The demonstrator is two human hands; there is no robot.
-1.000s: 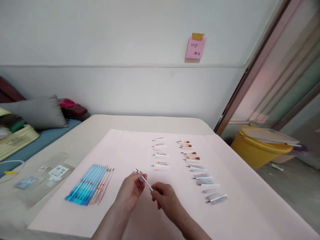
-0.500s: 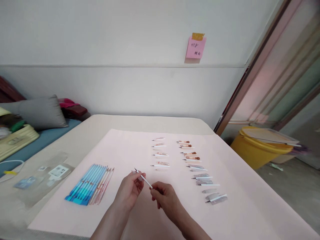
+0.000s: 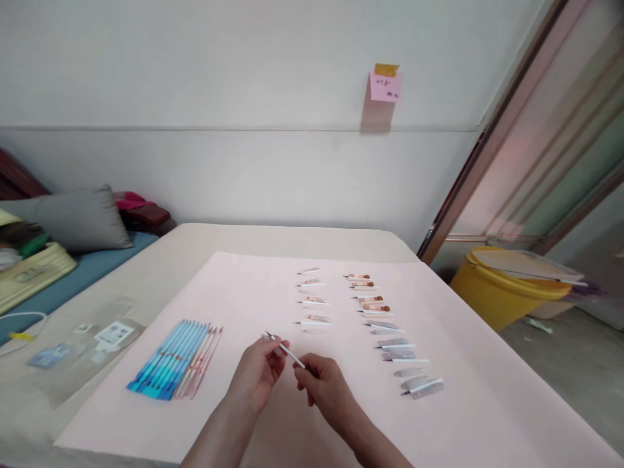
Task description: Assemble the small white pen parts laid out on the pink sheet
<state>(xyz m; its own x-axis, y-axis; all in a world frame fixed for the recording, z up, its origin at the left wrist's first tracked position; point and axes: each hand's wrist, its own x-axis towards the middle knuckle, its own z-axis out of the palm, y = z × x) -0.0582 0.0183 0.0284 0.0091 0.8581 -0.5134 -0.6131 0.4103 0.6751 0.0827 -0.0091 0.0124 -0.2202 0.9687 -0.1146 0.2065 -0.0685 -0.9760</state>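
Observation:
My left hand and my right hand are close together over the pink paper sheet. Both pinch a thin white pen refill with a dark tip that points up and left. The left fingers close on its tip end, the right fingers on its lower end. To the left lies a row of blue and pink pen barrels. Ahead lie two columns of small pen parts: refills with clear caps and brown and grey caps with refills.
The sheet covers a beige table. Clear plastic packaging lies at the table's left. A grey pillow and clutter sit beyond on the left. A yellow bucket stands on the floor at right. A pink sticky note hangs on the wall.
Both hands shifted slightly right with the refill. The pink sticky note on the wall has curled upward and looks shorter.

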